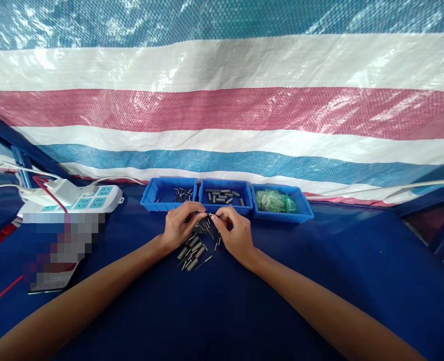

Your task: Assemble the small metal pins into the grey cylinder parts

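My left hand [182, 223] and my right hand [237, 233] meet fingertip to fingertip in front of the middle blue bin [225, 208]. Both pinch one small thin metal piece [210, 214], whose ends are covered by the fingers. Below them on the blue table lies a loose pile of grey cylinders [194, 248] and thin metal pins [204, 262]. Some pins lie close under the fingertips. The middle bin holds several short grey cylinders [222, 196].
A left blue bin [162, 206] holds dark thin pins; a right blue bin [282, 217] holds green-tinted plastic bags [272, 200]. A white power strip [105, 199] with cables and a partly pixelated flat object [52, 283] lie left. Striped sheeting [222, 110] hangs behind.
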`<state>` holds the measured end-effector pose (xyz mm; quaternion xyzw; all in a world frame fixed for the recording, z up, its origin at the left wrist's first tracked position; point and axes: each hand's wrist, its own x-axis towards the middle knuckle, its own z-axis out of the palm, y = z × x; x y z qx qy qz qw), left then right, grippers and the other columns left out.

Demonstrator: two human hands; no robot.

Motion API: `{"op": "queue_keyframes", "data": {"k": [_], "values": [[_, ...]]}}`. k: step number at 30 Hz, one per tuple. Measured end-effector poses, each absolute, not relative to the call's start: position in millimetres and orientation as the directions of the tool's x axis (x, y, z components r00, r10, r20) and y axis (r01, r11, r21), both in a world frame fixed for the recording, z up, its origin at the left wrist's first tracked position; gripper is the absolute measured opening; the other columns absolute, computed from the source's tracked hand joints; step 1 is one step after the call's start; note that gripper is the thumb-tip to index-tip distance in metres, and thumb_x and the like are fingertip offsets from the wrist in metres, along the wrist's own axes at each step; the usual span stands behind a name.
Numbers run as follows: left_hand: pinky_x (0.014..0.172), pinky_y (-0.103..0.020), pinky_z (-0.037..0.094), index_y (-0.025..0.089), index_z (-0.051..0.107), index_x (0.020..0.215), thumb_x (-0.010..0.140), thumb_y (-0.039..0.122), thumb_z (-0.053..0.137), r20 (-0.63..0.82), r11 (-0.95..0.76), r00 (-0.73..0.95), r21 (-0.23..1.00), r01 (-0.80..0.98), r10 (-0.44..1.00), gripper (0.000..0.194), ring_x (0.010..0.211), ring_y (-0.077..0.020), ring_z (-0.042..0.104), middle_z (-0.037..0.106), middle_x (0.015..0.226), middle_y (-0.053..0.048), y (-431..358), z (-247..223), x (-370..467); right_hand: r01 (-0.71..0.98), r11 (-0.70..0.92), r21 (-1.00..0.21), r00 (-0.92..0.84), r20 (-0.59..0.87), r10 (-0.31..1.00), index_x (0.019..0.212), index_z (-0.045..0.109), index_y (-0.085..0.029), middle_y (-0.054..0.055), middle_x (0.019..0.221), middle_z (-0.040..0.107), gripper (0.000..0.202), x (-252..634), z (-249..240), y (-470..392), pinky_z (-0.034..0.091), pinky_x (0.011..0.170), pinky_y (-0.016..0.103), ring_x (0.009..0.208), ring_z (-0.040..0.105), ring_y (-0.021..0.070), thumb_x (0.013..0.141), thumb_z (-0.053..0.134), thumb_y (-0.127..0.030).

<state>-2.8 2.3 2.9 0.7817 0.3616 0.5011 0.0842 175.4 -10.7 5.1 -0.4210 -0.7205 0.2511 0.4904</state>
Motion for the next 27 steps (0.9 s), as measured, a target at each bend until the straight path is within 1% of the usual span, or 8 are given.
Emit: {"op": "queue_keyframes", "data": {"k": [4, 8, 15, 19, 22, 25, 27], "values": [[0.063, -0.021, 0.050, 0.016, 0.060, 0.091, 0.087, 0.021, 0.059, 0.710, -0.714, 0.234, 0.510, 0.480, 0.664, 0.007, 0.073, -0.0120, 0.063, 0.067, 0.086, -0.005, 2.1, 1.2, -3.3, 0.360, 0.513, -0.779, -0.164, 0.489, 0.857, 0.077, 0.052, -0.019, -0.006, 0.056, 0.039, 0.016, 175.2, 4.7, -10.5, 0.034, 0.051, 0.022, 0.048, 0.038, 0.0085, 0.089, 0.051, -0.029], [0.061, -0.021, 0.050, 0.016, 0.059, 0.091, 0.087, 0.022, 0.058, 0.705, -0.710, 0.227, 0.526, 0.469, 0.672, 0.007, 0.071, -0.0117, 0.063, 0.067, 0.086, -0.006, 1.3, 0.9, -3.1, 0.357, 0.519, -0.777, -0.155, 0.499, 0.853, 0.074, 0.051, -0.019, -0.006, 0.056, 0.038, 0.018, 174.9, 5.5, -10.5, 0.033, 0.050, 0.022, 0.048, 0.037, 0.0084, 0.089, 0.051, -0.029], [0.059, -0.020, 0.050, 0.015, 0.056, 0.088, 0.086, 0.020, 0.058, 0.688, -0.669, 0.163, 0.577, 0.469, 0.707, 0.005, 0.067, -0.0105, 0.065, 0.071, 0.090, -0.006, -0.7, 0.6, -2.5, 0.369, 0.529, -0.765, -0.165, 0.506, 0.847, 0.080, 0.055, -0.018, -0.004, 0.060, 0.046, 0.016, 175.8, 7.1, -11.1, 0.035, 0.052, 0.023, 0.051, 0.043, 0.0093, 0.091, 0.048, -0.028], [0.052, -0.019, 0.047, 0.016, 0.051, 0.086, 0.086, 0.019, 0.057, 0.666, -0.651, 0.137, 0.629, 0.425, 0.733, 0.007, 0.066, -0.0109, 0.067, 0.072, 0.093, -0.007, -1.7, -1.1, -2.7, 0.364, 0.543, -0.757, -0.173, 0.517, 0.838, 0.079, 0.054, -0.018, -0.003, 0.061, 0.046, 0.016, 176.3, 7.2, -12.0, 0.036, 0.055, 0.023, 0.053, 0.043, 0.0097, 0.091, 0.047, -0.025], [0.049, -0.018, 0.046, 0.017, 0.049, 0.086, 0.087, 0.020, 0.055, 0.654, -0.641, 0.136, 0.643, 0.419, 0.744, 0.007, 0.069, -0.0117, 0.068, 0.072, 0.095, -0.007, -2.4, -1.0, -2.3, 0.358, 0.543, -0.760, -0.187, 0.511, 0.839, 0.079, 0.053, -0.019, -0.002, 0.062, 0.047, 0.017, 176.6, 6.7, -12.1, 0.037, 0.055, 0.023, 0.053, 0.043, 0.0102, 0.091, 0.045, -0.026], [0.052, -0.018, 0.048, 0.017, 0.048, 0.087, 0.089, 0.021, 0.054, 0.651, -0.641, 0.140, 0.643, 0.420, 0.746, 0.007, 0.067, -0.0105, 0.067, 0.072, 0.094, -0.007, -2.9, -0.5, -1.6, 0.355, 0.533, -0.768, -0.194, 0.497, 0.846, 0.079, 0.053, -0.019, -0.002, 0.063, 0.048, 0.018, 177.1, 6.2, -12.1, 0.038, 0.055, 0.023, 0.054, 0.044, 0.0105, 0.092, 0.044, -0.028], [0.056, -0.019, 0.050, 0.017, 0.049, 0.091, 0.090, 0.023, 0.053, 0.652, -0.638, 0.133, 0.646, 0.418, 0.747, 0.007, 0.064, -0.0097, 0.066, 0.071, 0.091, -0.006, -2.7, -1.5, -1.8, 0.349, 0.532, -0.772, -0.200, 0.493, 0.847, 0.080, 0.054, -0.018, -0.002, 0.063, 0.049, 0.018, 177.6, 6.1, -12.1, 0.038, 0.055, 0.023, 0.053, 0.045, 0.0104, 0.092, 0.044, -0.028]]}}
